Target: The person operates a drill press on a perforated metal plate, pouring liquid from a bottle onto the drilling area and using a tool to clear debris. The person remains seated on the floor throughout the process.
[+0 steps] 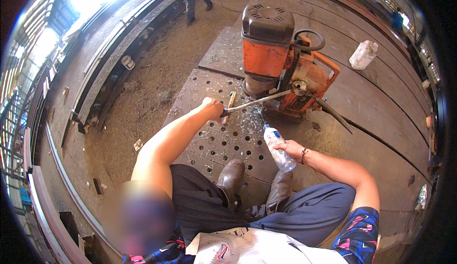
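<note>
An orange magnetic drill (264,57) with a dark motor cap stands on a steel plate (190,145) with several round holes. My left hand (213,108) is closed round the dark grip of the drill's long feed lever (259,101), which reaches left from the hub. In my right hand (290,149) is a clear plastic bottle (273,138), tilted with its blue-tipped top toward the drill's base. A thin stream seems to leave the tip. Curly metal shavings (251,116) lie round the cutting spot, whose cutter is hidden. Beside my left hand lies a thin yellowish strip (232,101).
A second lever (335,116) sticks out right of the hub. A white plastic jug (363,54) stands at the far right. My boots (232,173) rest on the plate. Beyond the dirt floor (143,88) are long steel beams, a white bucket (127,62) and another person (191,0).
</note>
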A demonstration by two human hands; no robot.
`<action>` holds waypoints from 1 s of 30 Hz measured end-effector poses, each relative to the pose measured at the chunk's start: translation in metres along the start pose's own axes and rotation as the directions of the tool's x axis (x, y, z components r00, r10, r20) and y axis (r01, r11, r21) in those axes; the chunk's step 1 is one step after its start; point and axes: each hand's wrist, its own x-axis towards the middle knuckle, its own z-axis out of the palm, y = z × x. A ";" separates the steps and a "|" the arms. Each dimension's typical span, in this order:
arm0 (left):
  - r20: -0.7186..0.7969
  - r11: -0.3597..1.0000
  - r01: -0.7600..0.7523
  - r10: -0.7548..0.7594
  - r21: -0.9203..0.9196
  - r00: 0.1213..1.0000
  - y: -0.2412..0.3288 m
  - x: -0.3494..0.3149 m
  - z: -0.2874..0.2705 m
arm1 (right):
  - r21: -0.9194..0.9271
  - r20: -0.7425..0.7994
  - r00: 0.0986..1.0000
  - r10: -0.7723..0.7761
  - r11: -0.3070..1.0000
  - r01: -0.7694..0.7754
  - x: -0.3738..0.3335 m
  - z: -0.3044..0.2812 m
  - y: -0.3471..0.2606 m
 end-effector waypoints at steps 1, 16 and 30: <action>0.001 1.000 -0.004 0.004 0.004 1.000 0.000 0.001 0.000 | -0.004 -0.004 1.000 -0.001 1.000 0.001 0.000 0.000 0.000; -0.001 1.000 0.016 -0.016 0.002 1.000 0.000 0.005 0.005 | 0.004 -0.010 1.000 0.010 1.000 -0.010 0.000 0.001 0.000; 0.019 1.000 0.012 -0.011 -0.018 1.000 0.001 0.004 0.003 | 0.000 -0.006 1.000 0.014 1.000 -0.014 -0.001 0.001 -0.002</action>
